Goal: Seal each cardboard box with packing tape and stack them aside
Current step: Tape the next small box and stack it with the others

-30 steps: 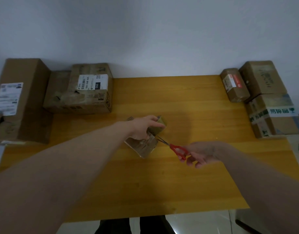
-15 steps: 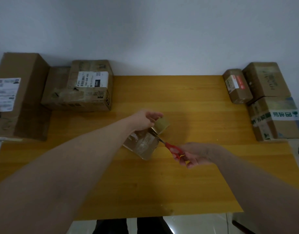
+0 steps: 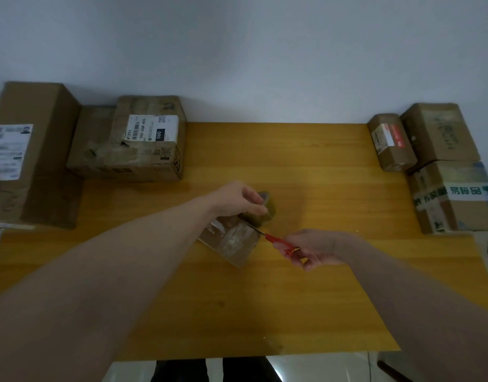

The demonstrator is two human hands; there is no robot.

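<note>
Wooden table (image 3: 306, 299) fills the view, white wall behind. Tall box (image 3: 30, 150) with a white label stands at far left edge. Next to it, labelled box (image 3: 149, 139) sits on or against a flatter box (image 3: 91, 139), can't tell which. Right edge: green-taped box (image 3: 452, 197) with a plain box (image 3: 438, 133) on top or behind, small red-labelled box (image 3: 390, 142) touching beside them. Mid-table: small box (image 3: 232, 241), tilted, shiny clear tape across its top. Left hand (image 3: 237, 199) above its far end, fingers curled round tape roll (image 3: 260, 209), roll just over the box. Right hand (image 3: 313, 248) just right of the box, fingers curled pinching handles of red scissors (image 3: 278, 241); blades reach the tape strip between roll and box; open or closed, can't tell.
</note>
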